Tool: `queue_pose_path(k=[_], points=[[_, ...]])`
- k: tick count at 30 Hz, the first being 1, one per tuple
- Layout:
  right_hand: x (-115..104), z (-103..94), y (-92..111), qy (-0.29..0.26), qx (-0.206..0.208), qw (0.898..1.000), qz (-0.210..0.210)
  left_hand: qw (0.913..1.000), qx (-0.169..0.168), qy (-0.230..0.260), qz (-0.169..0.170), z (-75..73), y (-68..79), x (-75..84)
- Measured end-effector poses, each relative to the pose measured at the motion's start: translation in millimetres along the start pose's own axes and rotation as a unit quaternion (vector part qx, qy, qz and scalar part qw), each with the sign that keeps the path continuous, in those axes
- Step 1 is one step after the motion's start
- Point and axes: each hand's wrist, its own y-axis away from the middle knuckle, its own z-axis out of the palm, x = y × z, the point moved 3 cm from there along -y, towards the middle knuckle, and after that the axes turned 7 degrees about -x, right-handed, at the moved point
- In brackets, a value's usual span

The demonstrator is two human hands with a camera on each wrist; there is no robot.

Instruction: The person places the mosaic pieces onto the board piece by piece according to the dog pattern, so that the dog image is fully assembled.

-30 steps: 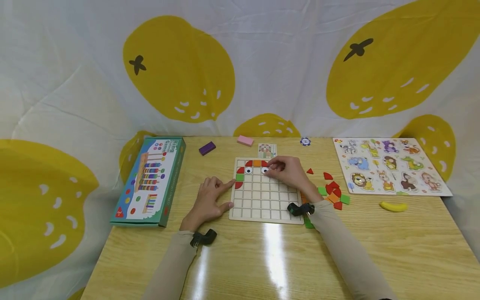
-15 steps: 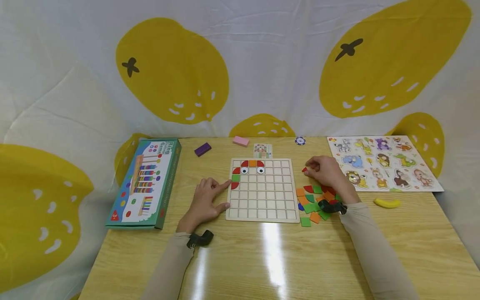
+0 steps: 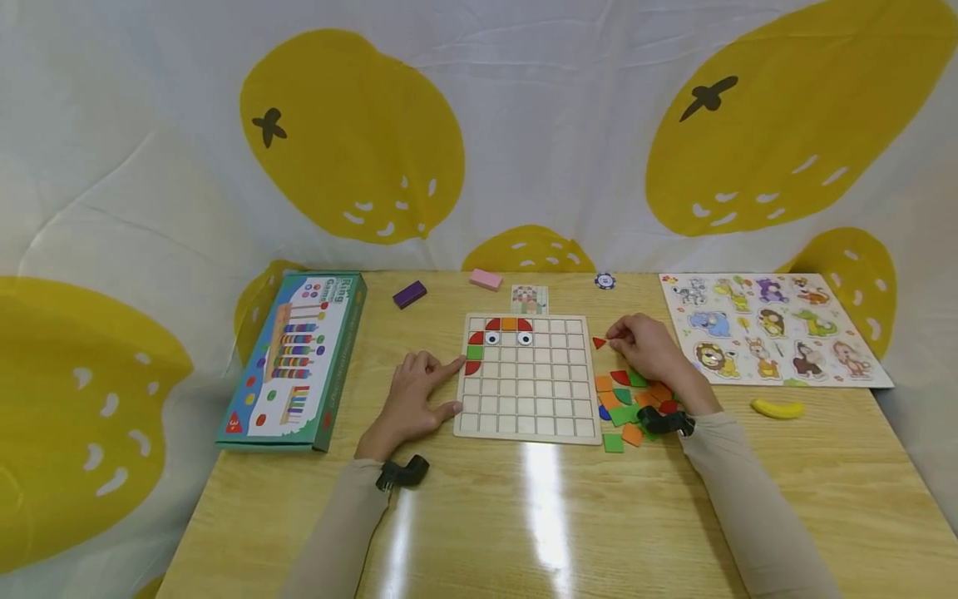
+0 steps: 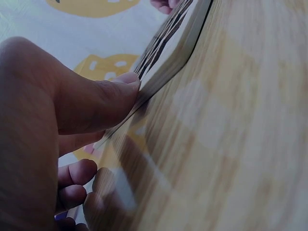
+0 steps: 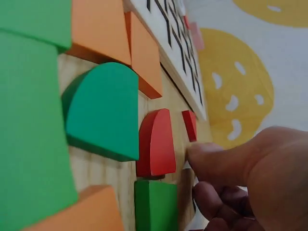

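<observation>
Table (image 3: 524, 516) carries everything, largest first: ring-game box (image 3: 295, 362) at far left; animal puzzle (image 3: 771, 329) at far right; grid board (image 3: 527, 391) at centre. Your left hand (image 3: 415, 399) rests with straight fingers touching the board's left edge. Your right hand (image 3: 647, 349) hovers, fingers curled, over the loose tiles (image 3: 624, 403) right of the board; whether it pinches anything cannot be told. Small red triangle (image 3: 598, 342) lies just beside its fingertips.

The green box (image 3: 295, 359) at the table's left edge carries the words "Ring Game" on its lid; nothing else is legible.
</observation>
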Motion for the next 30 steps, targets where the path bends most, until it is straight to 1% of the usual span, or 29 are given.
queue_pose_path(k=[4,8,11,14,17,19,20,22,24,26,27,30], points=[[-4.4,2.1,-2.4,-0.013,0.003,1.0,-0.026,1.0,-0.004,-0.001,-0.002,-0.3,-0.8,-1.0],[-11.8,5.1,-6.1,-0.003,-0.002,0.999,-0.05,1.0,-0.006,-0.004,-0.006,0.1,-0.9,-3.3],[-13.6,6.7,-6.8,0.005,-0.003,0.999,-0.043,1.0,-0.007,-0.001,-0.007,0.3,-1.6,-3.1],[-14.2,7.8,-5.6,-0.003,-0.002,0.999,-0.032,1.0,-0.007,0.001,-0.007,0.5,-2.1,-2.0],[-16.9,8.7,-4.3,-0.018,0.017,0.999,-0.045,0.9999,-0.007,0.004,-0.008,0.6,-2.0,-1.5],[-21.2,9.0,-4.6,-0.04,0.04,0.997,-0.059,0.9999,-0.009,0.004,-0.008,0.5,-1.8,-1.7],[-24.7,8.9,-5.6,-0.061,0.054,0.995,-0.066,0.9999,-0.01,0.003,-0.007,0.5,-1.7,-1.8],[-34.5,9.2,-9.9,-0.111,0.077,0.988,-0.075,0.9999,-0.009,0.002,-0.005,0.1,-1.3,-2.3],[-46.6,11.5,-17.5,-0.165,0.087,0.98,-0.076,1.0,-0.004,0.001,-0.004,-0.7,-0.8,-2.9],[-59.2,16.8,-26.6,-0.211,0.084,0.971,-0.073,1.0,-0.001,0.0,-0.002,-0.9,-0.6,-3.3],[-65.0,20.4,-31.5,-0.224,0.077,0.969,-0.073,1.0,0.0,0.0,-0.002,-0.9,-0.6,-3.4],[-79.5,33.3,-45.2,-0.219,0.06,0.97,-0.085,1.0,-0.001,0.003,0.0,-0.2,-1.3,-2.5]])
